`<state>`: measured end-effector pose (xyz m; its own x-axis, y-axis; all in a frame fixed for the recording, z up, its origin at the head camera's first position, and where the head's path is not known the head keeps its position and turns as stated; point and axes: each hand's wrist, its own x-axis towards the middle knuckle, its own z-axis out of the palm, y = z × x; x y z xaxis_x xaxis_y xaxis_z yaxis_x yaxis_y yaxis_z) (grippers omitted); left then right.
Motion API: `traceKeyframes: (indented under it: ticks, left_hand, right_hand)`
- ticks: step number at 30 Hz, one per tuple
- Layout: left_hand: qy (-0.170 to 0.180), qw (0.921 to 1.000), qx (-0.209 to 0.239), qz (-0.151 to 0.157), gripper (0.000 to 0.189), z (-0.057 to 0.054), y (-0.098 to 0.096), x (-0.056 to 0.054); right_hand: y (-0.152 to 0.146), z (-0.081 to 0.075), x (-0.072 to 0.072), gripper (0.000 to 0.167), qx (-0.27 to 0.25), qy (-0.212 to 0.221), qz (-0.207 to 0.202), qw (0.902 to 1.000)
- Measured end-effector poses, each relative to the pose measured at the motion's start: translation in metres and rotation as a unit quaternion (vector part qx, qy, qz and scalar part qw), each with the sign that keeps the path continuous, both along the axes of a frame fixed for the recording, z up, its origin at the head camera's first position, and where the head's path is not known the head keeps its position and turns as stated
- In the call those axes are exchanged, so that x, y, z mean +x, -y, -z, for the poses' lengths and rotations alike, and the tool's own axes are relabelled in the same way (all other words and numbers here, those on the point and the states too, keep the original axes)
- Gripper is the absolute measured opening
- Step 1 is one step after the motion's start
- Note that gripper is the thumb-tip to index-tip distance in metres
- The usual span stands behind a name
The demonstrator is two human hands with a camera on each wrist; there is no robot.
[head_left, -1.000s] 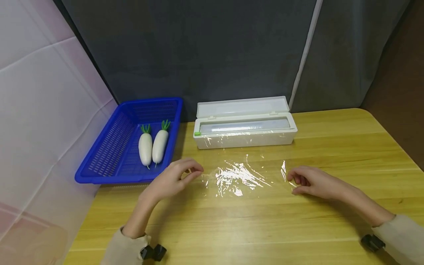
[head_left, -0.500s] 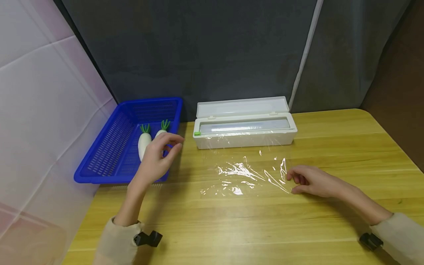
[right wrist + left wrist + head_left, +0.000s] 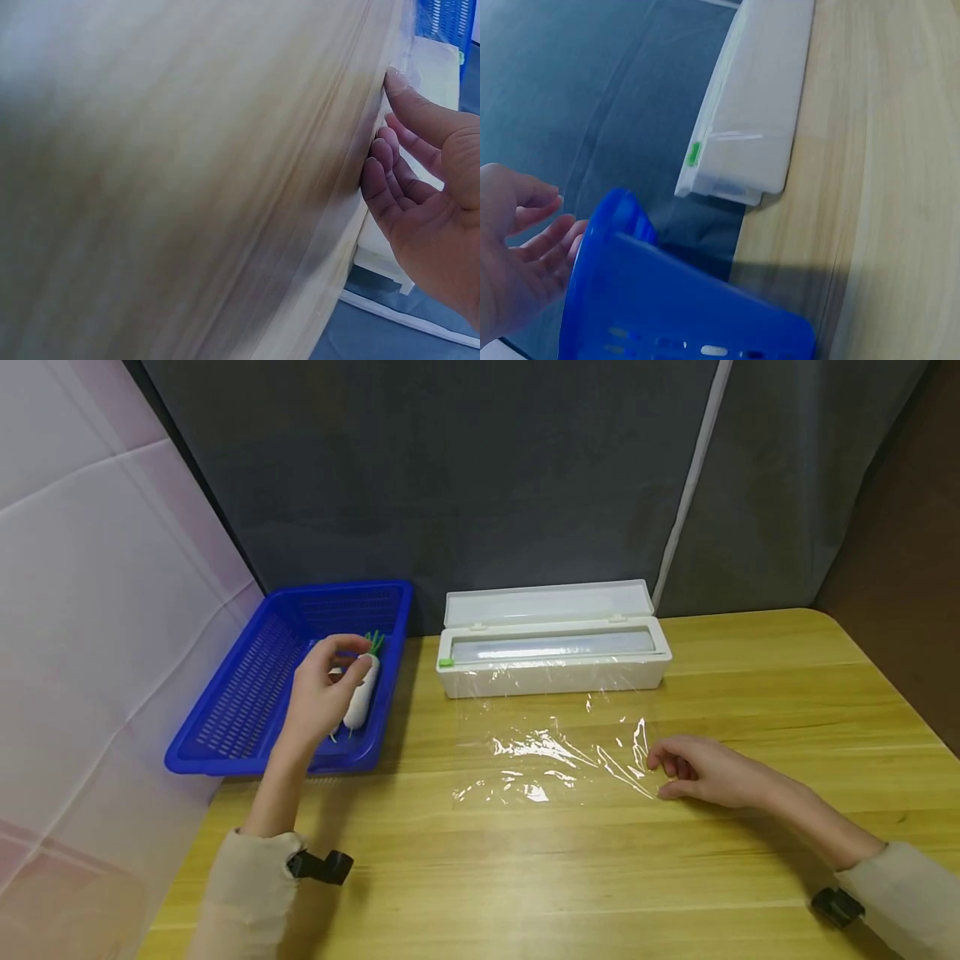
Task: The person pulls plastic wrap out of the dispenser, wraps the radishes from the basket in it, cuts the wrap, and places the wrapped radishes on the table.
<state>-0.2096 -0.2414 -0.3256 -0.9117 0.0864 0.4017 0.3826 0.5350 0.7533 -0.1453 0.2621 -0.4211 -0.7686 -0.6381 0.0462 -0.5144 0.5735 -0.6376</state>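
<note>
My left hand (image 3: 318, 693) hovers over the blue plastic basket (image 3: 217, 766), fingers loosely bent and holding nothing. Beneath it lie two white radishes with green tops; the right radish (image 3: 361, 700) shows beside the thumb, the other is mostly hidden by the hand. On the table, my right hand (image 3: 701, 770) rests its fingertips at the right edge of a sheet of clear plastic wrap (image 3: 543, 745), thumb and fingers apart. The wrap runs forward from a white cling film dispenser (image 3: 558, 678) with its lid raised. In the left wrist view, the left fingers (image 3: 544, 244) appear beside the basket's rim.
A green slider (image 3: 446, 662) sits at the dispenser's left end. The wooden table (image 3: 525, 885) spreads in front of both hands. A dark grey curtain (image 3: 480, 477) stands behind, and a pale cloth wall (image 3: 112, 610) borders the basket on the left.
The left hand has left the wrap's left edge and moved left and back, over the radishes in the basket. The wrap's left side now lies down on the table. The right hand stays put.
</note>
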Motion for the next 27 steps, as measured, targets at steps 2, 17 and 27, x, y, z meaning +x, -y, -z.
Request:
traceKeyframes:
  ticks: [2, 17, 27]
  left_hand:
    - [0.008, 0.9999, 0.008, -0.008, 0.029, -0.001, 0.003, -0.004]
    - [0.141, 0.9874, -0.031, -0.066, 0.046, -0.005, 0.020, -0.029]
    - [0.222, 0.9729, -0.018, -0.063, 0.054, 0.000, 0.027, -0.046]
  right_hand:
    - [0.000, 0.000, 0.000, 0.029, 0.001, 0.003, 0.002, 1.0000]
    - [0.000, 0.003, -0.001, 0.028, -0.012, -0.011, -0.012, 0.9998]
    - [-0.001, 0.000, -0.001, 0.028, -0.003, 0.001, -0.007, 1.0000]
